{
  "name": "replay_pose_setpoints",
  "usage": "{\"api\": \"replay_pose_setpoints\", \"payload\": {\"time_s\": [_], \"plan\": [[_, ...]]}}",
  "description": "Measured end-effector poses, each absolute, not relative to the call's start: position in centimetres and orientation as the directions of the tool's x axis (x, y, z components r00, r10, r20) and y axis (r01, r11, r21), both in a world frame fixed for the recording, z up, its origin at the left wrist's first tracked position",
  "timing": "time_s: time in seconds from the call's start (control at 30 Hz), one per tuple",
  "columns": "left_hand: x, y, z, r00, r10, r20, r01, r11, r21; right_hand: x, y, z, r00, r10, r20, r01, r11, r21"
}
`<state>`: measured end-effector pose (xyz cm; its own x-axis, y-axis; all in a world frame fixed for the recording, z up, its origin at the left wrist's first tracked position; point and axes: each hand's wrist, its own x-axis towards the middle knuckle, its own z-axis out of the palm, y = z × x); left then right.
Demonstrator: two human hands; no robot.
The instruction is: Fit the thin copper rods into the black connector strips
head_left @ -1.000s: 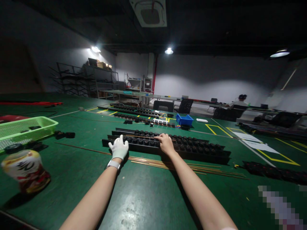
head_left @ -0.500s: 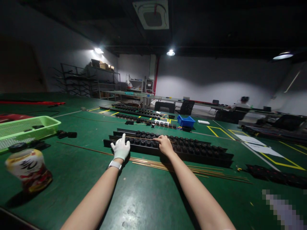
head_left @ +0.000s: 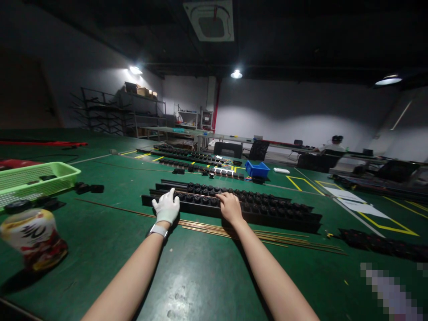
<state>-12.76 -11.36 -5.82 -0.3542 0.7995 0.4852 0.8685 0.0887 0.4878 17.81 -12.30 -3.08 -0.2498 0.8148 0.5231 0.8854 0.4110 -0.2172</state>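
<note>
Head view: gloved left hand [head_left: 166, 206] flat, steadying rack [head_left: 267, 213]; bare right hand [head_left: 230, 206] at 3 o'clock pinches thin rod [head_left: 197, 193], fingers curled.

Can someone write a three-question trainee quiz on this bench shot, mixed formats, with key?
1. True or false: the left hand, in a white glove, rests on the long black rack of round black parts.
2. Multiple choice: where do the thin brass-coloured rods lie? A) in the green plastic mesh basket; B) flat on the green table, on the near side of the rack; C) in the small blue bin.
3. Fill in: the bare right hand has its fingertips on the ____.

Key: 1 true; 2 B; 3 rack.
</note>
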Motion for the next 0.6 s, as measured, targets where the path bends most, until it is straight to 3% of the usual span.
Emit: {"api": "replay_pose_setpoints", "payload": {"time_s": [0.27, 0.43, 0.6], "plan": [[-12.8, -11.2, -6.3, -0.354, 0.794, 0.494, 0.885, 0.114, 0.451, 17.4, -13.6, -5.2, -0.278, 0.758, 0.59, 0.863, 0.466, -0.193], [-11.8, -11.3, -6.2, -0.306, 0.736, 0.603, 0.93, 0.096, 0.356, 17.6, -13.5, -5.6, -0.288, 0.747, 0.6, 0.857, 0.481, -0.187], [-10.3, -11.4, -6.1, -0.203, 0.796, 0.57, 0.958, 0.042, 0.282, 17.7, -13.4, -5.8, -0.292, 0.747, 0.597, 0.862, 0.476, -0.174]]}}
